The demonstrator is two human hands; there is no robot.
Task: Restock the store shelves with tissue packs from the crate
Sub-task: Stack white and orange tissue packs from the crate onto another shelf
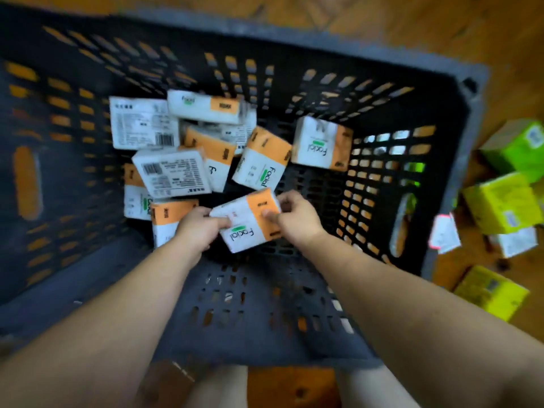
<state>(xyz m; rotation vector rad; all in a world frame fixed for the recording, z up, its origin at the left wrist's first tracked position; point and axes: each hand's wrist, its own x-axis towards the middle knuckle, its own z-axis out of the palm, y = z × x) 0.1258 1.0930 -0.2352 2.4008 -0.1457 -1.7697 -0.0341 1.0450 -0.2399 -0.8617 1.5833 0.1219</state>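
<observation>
Crate (459, 92): dark grey to black, walls and base patterned with rows of small rectangular slots, orange showing through many of them. Nearest tissue pack (247, 225): white face, broad orange band at one end, black "Facial" lettering beside a small green mark — same scheme on the pack at right (322, 144). Barcode pack (172, 172): white, covered in fine black print and a striped barcode. Wooden floor (441, 30): orange-brown. Boxes (500, 201) outside the crate: lime and yellow-green, small pale labels. Tag (444, 234): white, pink-edged.
</observation>
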